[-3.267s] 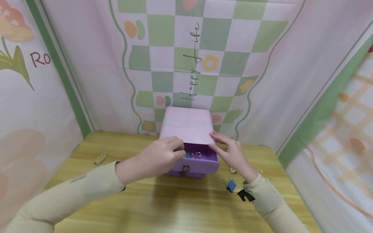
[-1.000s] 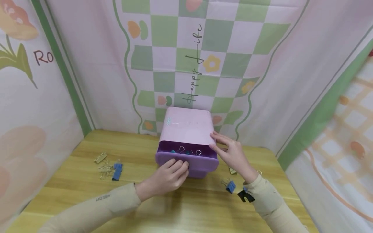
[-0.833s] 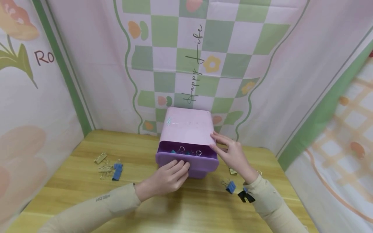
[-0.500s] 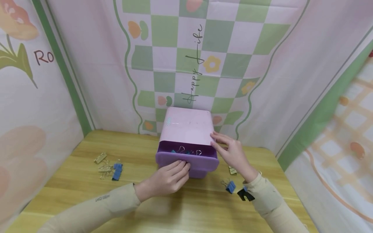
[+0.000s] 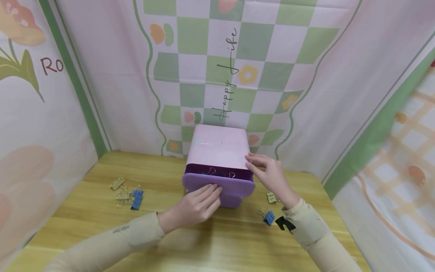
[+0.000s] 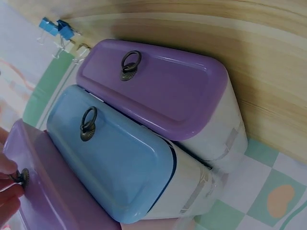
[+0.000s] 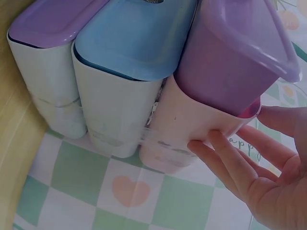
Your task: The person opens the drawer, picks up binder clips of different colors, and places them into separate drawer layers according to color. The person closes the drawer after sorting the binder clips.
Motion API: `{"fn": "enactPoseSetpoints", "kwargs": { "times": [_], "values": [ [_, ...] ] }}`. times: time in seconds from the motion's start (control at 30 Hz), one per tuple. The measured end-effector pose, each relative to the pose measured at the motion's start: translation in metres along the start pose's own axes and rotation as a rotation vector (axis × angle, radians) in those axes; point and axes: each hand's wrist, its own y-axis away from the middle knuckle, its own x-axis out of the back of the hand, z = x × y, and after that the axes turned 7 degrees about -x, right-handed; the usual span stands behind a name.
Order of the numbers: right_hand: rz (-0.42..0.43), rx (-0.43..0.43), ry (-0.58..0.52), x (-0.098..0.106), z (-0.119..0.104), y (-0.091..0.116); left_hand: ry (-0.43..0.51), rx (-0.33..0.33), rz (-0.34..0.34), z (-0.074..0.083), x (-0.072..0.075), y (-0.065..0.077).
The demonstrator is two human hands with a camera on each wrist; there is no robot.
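Note:
A small three-tier drawer cabinet (image 5: 219,145) with a pink top stands against the back cloth. Its top purple drawer (image 5: 234,187) is partly pulled out, and several binder clips (image 5: 211,171) show inside. My left hand (image 5: 195,206) is at the front of this drawer; in the left wrist view its fingers (image 6: 7,165) pinch the dark metal ring pull (image 6: 20,177). My right hand (image 5: 272,177) rests on the right side of the pink casing, fingers fairly straight. The right wrist view shows those fingertips (image 7: 199,146) touching the pink shell (image 7: 184,129).
Below lie a blue drawer (image 6: 115,163) and a lower purple drawer (image 6: 163,91), both pushed in. Gold clips (image 5: 117,184) and a blue clip (image 5: 137,200) lie on the wooden table (image 5: 163,241) at left. Blue (image 5: 269,218), black (image 5: 284,224) and gold clips (image 5: 271,198) lie at right.
My left hand has come down from above the drawer's contents to its front ring pull. The drawer has slid slightly inward over the last half second. My right hand stays at the casing's side.

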Motion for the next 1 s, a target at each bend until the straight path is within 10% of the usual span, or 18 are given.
{"fn": "enactPoseSetpoints", "kwargs": {
  "times": [1.0],
  "values": [
    [-0.026, -0.051, 0.059, 0.005, -0.009, -0.002, -0.004, 0.309, 0.030, 0.015, -0.015, -0.015]
  ]
}}
